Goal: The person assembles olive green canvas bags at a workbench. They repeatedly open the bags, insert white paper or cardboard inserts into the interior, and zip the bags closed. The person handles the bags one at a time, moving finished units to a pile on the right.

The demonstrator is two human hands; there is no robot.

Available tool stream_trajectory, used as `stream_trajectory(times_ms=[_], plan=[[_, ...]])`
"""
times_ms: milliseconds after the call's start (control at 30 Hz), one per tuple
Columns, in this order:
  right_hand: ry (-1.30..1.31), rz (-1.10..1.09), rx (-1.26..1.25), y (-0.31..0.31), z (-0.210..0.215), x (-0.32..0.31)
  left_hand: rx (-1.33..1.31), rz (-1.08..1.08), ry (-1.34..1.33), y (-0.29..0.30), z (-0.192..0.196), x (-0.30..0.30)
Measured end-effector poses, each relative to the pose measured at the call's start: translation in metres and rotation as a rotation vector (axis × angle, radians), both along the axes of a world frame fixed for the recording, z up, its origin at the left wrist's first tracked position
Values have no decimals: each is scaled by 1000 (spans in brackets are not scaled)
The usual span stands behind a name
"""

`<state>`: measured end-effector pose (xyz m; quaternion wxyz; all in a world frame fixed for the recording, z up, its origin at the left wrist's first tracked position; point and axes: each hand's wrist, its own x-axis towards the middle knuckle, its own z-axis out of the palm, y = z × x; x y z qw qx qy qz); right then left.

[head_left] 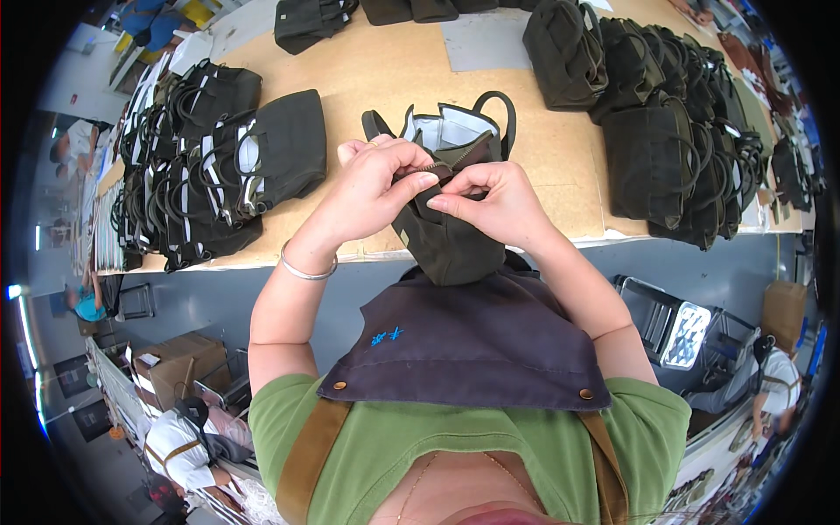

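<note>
Bag (pixel 455 249), left hand (pixel 376 188) and right hand (pixel 497 203) pinching it, apparently at zipper (pixel 467 157)

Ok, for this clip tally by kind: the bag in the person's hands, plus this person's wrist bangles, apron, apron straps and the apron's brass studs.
Dark bag: 1
Silver bangle: 1
Dark apron: 1
Brown straps: 2
Brass studs: 2
Total: 7

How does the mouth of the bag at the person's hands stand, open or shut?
Open: the dark bag gapes at the top, showing its pale lining.
</note>
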<state>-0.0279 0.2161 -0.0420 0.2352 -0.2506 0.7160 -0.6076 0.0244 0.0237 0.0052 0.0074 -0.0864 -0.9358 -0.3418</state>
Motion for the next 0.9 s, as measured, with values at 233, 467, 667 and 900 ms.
stream_trajectory(times_ms=[233,467,667,900], plan=[[143,4,81,3,9,0,-34,-95,30,-5,-8,-1],[168,114,105,3,13,-9,-30,-98,-2,-6,-10,-4],[490,257,109,9,11,-24,5,-187,-61,-16,-8,-11],[432,322,281,13,26,-24,-40,-179,-108,-10,-2,-9]])
